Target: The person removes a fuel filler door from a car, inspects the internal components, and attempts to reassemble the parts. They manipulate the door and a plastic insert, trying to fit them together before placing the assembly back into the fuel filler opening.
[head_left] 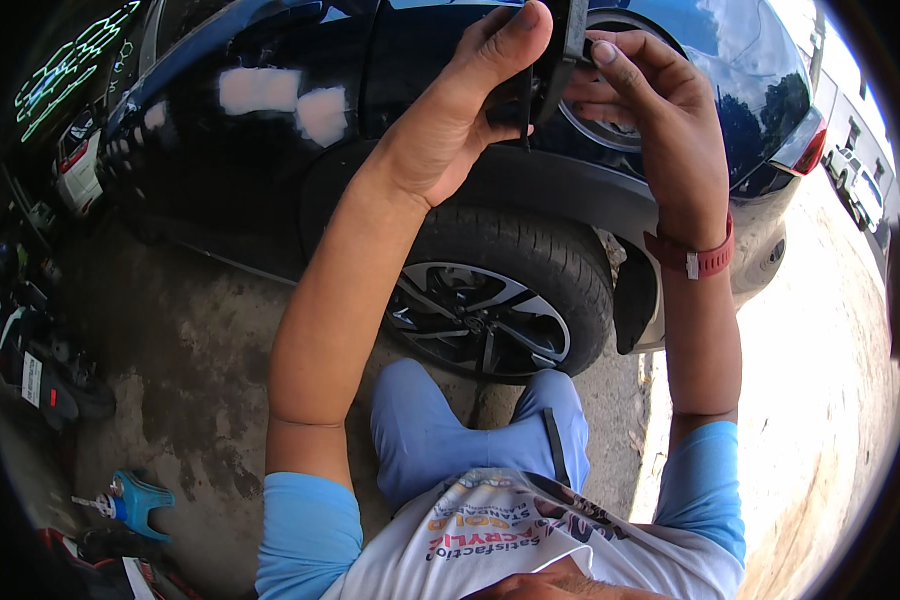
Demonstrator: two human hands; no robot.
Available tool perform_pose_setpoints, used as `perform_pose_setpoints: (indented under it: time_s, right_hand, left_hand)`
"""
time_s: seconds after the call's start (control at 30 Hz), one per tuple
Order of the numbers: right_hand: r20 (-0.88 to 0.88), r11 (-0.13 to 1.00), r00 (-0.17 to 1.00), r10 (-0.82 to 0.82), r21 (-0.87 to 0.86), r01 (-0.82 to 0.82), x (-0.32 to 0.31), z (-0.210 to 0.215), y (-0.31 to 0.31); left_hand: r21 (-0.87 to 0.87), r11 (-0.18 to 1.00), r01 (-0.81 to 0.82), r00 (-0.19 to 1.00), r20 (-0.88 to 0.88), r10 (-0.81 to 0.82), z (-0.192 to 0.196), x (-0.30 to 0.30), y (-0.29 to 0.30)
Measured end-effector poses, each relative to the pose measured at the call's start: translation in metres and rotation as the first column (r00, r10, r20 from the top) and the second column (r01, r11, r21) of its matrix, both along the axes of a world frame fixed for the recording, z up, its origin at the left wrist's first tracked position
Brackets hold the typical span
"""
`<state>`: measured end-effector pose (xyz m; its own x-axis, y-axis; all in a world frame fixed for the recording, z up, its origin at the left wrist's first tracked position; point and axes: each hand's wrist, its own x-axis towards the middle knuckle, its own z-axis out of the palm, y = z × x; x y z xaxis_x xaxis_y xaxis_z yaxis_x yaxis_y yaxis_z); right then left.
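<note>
A black, hard-edged part [564,70] is held up at the top of the head view, in front of the dark blue car [420,60]. Its upper end runs out of the picture, so its kind is unclear. My left hand [450,120] grips it from the left, thumb up and fingers partly hidden behind it. From the right, my right hand [682,130] pinches its edge between thumb and bent fingers. Behind the right fingers, a round recess with a pale rim [602,136] shows in the car's side panel, above the rear wheel [490,310].
Pale filler patches [260,90] mark the car's door. A red-and-white tail light [808,145] is at the right. On the concrete floor [200,340] lies a turquoise tool-like object [142,503]. A motorcycle [50,385] stands at the left, and white vehicles [858,185] are parked far right.
</note>
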<state>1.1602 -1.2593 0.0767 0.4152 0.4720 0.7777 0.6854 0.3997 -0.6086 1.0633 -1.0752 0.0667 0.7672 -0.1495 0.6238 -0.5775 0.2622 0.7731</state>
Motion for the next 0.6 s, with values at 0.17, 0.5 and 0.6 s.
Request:
perform_pose_setpoints:
  time_s: [0.17, 0.5, 0.6]
  right_hand:
    - [-0.028, 0.999, 0.999, 0.034, 0.006, -0.034, 0.0, -0.001, -0.001]
    - [-0.122, 0.995, 0.99, 0.078, 0.071, -0.07, 0.016, -0.006, -0.014]
    - [-0.155, 0.992, 0.983, 0.101, 0.088, -0.088, 0.022, -0.008, -0.018]
  left_hand:
    - [0.021, 0.967, -0.254, 0.959, 0.131, 0.25, -0.012, 0.001, -0.004]
    - [-0.078, 0.984, -0.161, 0.974, 0.149, 0.171, -0.024, 0.008, 0.008]
    - [-0.089, 0.982, -0.166, 0.97, 0.164, 0.179, -0.025, 0.01, 0.006]
